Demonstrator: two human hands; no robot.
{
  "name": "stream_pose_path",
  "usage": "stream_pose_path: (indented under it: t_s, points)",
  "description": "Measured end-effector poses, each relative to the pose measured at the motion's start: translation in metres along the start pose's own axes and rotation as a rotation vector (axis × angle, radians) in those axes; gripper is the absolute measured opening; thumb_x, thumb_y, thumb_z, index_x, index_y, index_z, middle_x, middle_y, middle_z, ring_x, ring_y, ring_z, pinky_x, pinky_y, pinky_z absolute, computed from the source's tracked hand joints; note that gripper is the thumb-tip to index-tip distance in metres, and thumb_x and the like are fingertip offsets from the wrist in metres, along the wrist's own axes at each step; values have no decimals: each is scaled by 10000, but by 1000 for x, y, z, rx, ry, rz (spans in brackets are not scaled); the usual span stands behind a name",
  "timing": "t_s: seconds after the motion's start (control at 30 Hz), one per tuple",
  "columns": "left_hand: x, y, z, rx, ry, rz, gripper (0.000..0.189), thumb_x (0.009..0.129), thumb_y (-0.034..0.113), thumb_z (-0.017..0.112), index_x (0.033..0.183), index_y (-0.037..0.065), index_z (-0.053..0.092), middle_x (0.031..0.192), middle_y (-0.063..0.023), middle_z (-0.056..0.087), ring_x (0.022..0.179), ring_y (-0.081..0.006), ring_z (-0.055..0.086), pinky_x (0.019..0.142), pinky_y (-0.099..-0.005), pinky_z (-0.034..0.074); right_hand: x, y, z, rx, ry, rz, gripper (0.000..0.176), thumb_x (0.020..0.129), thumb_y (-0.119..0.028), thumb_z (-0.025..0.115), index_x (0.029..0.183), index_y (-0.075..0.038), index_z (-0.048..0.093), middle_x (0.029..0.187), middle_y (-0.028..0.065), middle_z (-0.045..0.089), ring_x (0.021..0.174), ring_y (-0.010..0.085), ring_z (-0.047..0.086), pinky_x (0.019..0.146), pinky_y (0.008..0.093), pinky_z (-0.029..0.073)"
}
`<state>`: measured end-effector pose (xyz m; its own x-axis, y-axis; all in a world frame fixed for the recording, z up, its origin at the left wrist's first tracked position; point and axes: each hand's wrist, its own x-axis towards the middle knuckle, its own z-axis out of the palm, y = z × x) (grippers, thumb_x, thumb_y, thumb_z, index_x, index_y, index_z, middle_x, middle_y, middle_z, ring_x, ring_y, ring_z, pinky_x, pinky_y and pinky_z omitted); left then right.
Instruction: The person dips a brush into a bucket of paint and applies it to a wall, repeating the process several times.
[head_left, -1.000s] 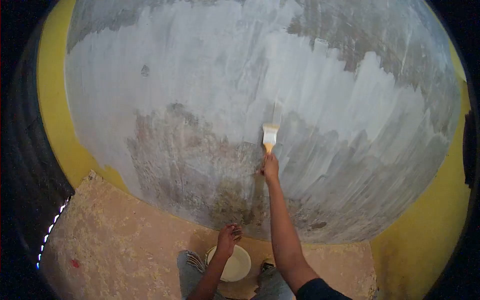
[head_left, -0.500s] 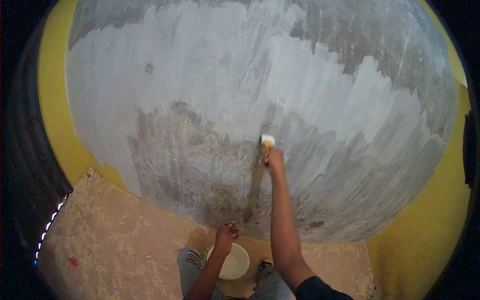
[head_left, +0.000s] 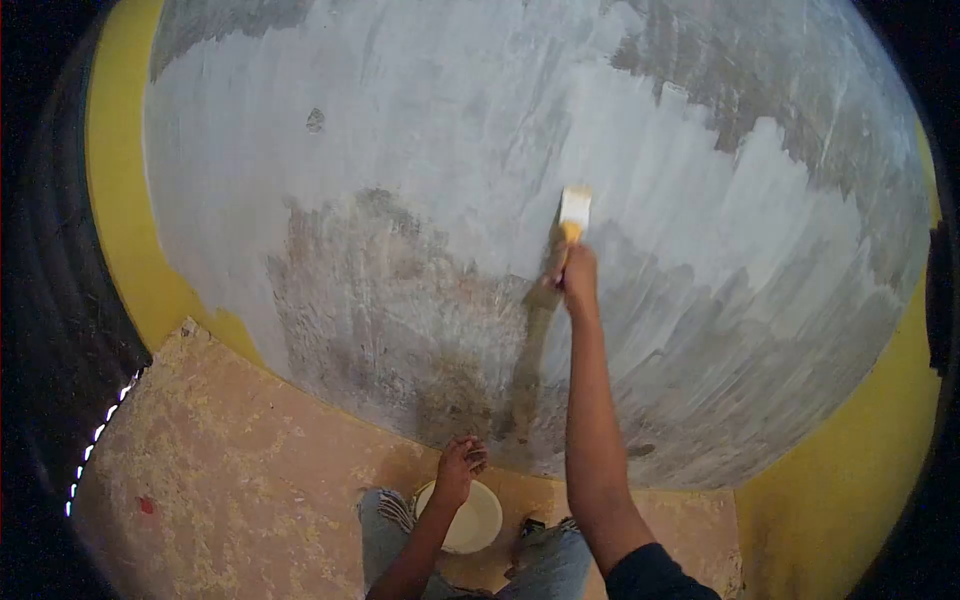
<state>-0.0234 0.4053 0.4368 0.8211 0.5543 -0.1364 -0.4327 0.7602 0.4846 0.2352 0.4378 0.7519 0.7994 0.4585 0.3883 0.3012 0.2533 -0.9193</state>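
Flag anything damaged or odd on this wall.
The wall has a brown, stained bare patch low in the middle, left of the brush in the right hand; a dark spot sits above it.

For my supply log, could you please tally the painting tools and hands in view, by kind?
Brush: 1
Bucket: 1
Hands: 2 (right hand holding the brush, left hand at the bucket's rim)
Total: 4
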Motion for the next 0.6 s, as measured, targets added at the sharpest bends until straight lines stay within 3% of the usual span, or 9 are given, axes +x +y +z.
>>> stream_pose_path:
  t_s: [0.03, 0.1, 0.17, 0.23, 0.3, 0.4, 0.6]
  points:
    - [1, -2, -3, 6, -11, 0, 201, 871, 240, 618, 1019, 113, 572, 945, -55, 621, 890, -212, 607, 796, -415, 464, -4, 38, -5, 52, -31, 66, 303, 978, -329, 377, 909, -66, 511, 584, 18, 436, 404, 128, 401, 396, 318, 450]
    - [2, -5, -8, -4, 14, -19, 197, 872, 236, 614, 1021, 114, 574, 949, -57, 624, 896, -212, 609, 799, -410, 468, -1, 131, -16, -435, 158, -200, 314, 980, -346, 361, 900, -75, 500, 598, 26, 445, 409, 147, 421, 372, 326, 425]
    - [6, -3, -7, -12, 33, -35, 193, 872, 232, 610, 1023, 116, 575, 953, -59, 626, 901, -211, 610, 802, -406, 472, -49, 142, -7, -155, 107, 144, 317, 980, -354, 347, 901, -85, 494, 599, 28, 437, 420, 155, 431, 375, 325, 418]
    - [-1, -1, -4, -21, 39, -15, 177, 862, 222, 612, 1000, 113, 586, 961, -63, 630, 890, -209, 614, 790, -395, 484, -70, 187, -5, -33, 93, 270, 294, 977, -347, 357, 910, -96, 494, 607, 29, 425, 426, 147, 428, 388, 323, 445]
    - [-3, 2, 0, -11, 27, -1, 173, 858, 218, 613, 992, 111, 587, 955, -63, 632, 882, -209, 616, 781, -391, 489, -96, 187, -1, 112, 89, 471, 274, 974, -336, 377, 927, -93, 496, 616, 32, 413, 424, 138, 420, 409, 329, 481]
    - [-10, 4, -1, -5, 30, -5, 167, 855, 210, 609, 987, 108, 588, 939, -62, 637, 867, -210, 619, 769, -389, 494, -114, 192, -11, 253, 7, 577, 267, 970, -325, 397, 938, -77, 492, 638, 39, 423, 423, 130, 418, 430, 344, 509]
    - [-7, 1, -13, -55, 40, -34, 145, 852, 199, 613, 969, 113, 601, 924, -64, 641, 855, -230, 621, 741, -400, 505, -90, 117, -18, 234, -29, 501, 269, 947, -255, 403, 846, -49, 543, 544, 7, 426, 397, 122, 395, 446, 376, 499]
